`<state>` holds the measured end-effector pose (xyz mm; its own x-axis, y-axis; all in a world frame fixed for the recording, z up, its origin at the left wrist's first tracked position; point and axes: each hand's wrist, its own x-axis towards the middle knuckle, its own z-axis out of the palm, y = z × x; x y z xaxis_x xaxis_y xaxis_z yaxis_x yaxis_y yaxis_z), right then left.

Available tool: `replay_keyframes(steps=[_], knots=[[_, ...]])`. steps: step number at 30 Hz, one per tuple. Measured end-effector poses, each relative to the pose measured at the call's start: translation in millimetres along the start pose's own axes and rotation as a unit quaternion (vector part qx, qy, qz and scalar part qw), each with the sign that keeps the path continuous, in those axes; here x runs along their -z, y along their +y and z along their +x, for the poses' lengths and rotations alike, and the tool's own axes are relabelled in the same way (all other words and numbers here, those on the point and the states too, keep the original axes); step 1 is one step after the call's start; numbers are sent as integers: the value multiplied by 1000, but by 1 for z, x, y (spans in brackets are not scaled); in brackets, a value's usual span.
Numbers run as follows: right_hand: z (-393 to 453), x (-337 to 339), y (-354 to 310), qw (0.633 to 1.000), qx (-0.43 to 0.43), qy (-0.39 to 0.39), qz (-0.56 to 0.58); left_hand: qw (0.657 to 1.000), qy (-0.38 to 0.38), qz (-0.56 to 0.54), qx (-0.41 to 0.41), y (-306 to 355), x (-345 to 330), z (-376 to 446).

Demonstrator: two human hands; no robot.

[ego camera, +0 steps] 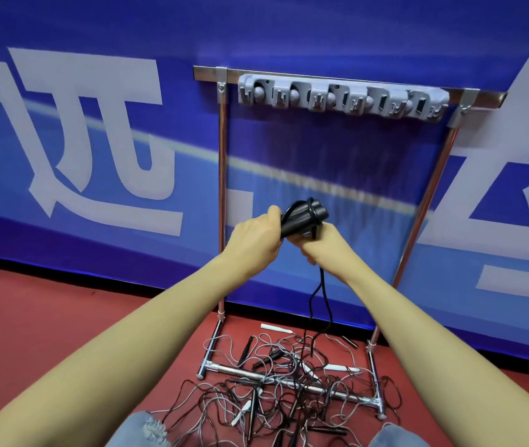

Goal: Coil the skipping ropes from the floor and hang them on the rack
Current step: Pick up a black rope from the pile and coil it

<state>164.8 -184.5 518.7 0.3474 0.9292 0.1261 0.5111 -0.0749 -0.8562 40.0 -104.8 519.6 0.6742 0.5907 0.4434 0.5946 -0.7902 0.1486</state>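
Two black rope handles (303,216) sit gripped together in my left hand (256,238) and right hand (316,243), cord (316,312) dangling free for coiling.

handles: two rope handles (301,216) sit between the left hand (256,233) and the right hand (319,241), touching both
cord: a cord (318,304) hangs from under the right hand down to the floor
rope pile: tangled skipping ropes (282,385) lie on the floor (46,317) below both hands, across the rack's base bar
rack: the rack (222,188) stands beyond the hands, its posts to either side of them
hook strip: the hook strip (342,96) on the top rail, above and beyond the hands
banner: a banner (95,124) behind the rack
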Motion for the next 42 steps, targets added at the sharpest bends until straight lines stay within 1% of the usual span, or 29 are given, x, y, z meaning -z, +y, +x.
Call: replay_keyframes(steps=[2, 4, 6, 7, 8, 9, 10, 11, 12, 13, 14, 15, 17, 18, 20, 22, 23, 25, 27, 29, 31, 33, 35, 36, 37, 39, 42], knots=[[-4, -3, 0, 998, 2, -27, -52, 999, -1, 6, 38, -2, -2, 5], [-8, -7, 1, 997, 13, -46, -69, 998, -9, 28, 58, -7, -5, 11], [-11, -7, -2, 995, 28, -50, -85, 996, -23, 64, 64, -15, -7, 13], [-11, -4, -4, 993, 41, -45, -106, 994, -32, 86, 65, -19, -8, 14], [-11, 0, -7, 986, 60, -37, -152, 991, -42, 107, 64, -22, -8, 13], [-10, 5, -11, 970, 86, -25, -227, 989, -52, 125, 62, -26, -9, 12], [-9, 10, -15, 938, 117, -8, -327, 987, -60, 141, 57, -29, -11, 11], [-7, 15, -18, 897, 152, 12, -415, 984, -65, 157, 47, -31, -12, 10], [-6, 18, -21, 865, 188, 36, -464, 982, -68, 173, 33, -33, -13, 10], [-5, 19, -21, 852, 222, 60, -471, 980, -68, 188, 15, -34, -12, 10], [-4, 18, -22, 856, 248, 85, -445, 977, -70, 204, -6, -35, -12, 11], [-3, 16, -21, 885, 252, 108, -377, 973, -74, 218, -29, -36, -11, 11], [2, 14, -23, 949, 196, 144, -198, 965, -77, 236, -83, -37, -9, 10], [5, 13, -25, 965, 164, 152, -136, 962, -73, 240, -109, -38, -7, 8], [13, 16, -23, 975, 115, 162, -94, 958, -55, 222, -176, -39, -8, 3], [19, 21, -18, 983, 66, 154, -80, 954, -9, 189, -233, -43, -11, -2], [21, 23, -15, 986, 45, 146, -70, 953, 27, 165, -253, -46, -13, -3], [22, 23, -7, 990, 14, 128, -58, 943, 76, 138, -293, -47, -13, -2], [20, 19, 0, 993, 1, 112, -35, 931, 108, 127, -324, -45, -7, 0], [18, 13, 5, 995, 6, 101, -8, 936, 133, 116, -305, -40, -1, 2], [15, 7, 8, 995, 16, 90, -35, 950, 138, 91, -265, -33, 3, 3], [11, 0, 9, 995, 1, 77, -60, 971, 106, 74, -199, -21, 3, 0], [10, -6, 9, 997, -25, 65, -11, 993, 18, 73, -91, -10, 2, -3], [9, -8, 11, 998, -29, 48, 7, 997, -10, 66, -48, -6, 0, -3], [6, -10, 11, 999, -21, 27, 0, 998, -21, 53, -14, -4, -1, -3], [-1, -12, 13, 1000, -8, -16, -14, 998, -21, 46, 31, -5, -6, 1], [-9, -11, 12, 999, -3, -39, -30, 996, -41, 71, 39, -11, -15, 3]])
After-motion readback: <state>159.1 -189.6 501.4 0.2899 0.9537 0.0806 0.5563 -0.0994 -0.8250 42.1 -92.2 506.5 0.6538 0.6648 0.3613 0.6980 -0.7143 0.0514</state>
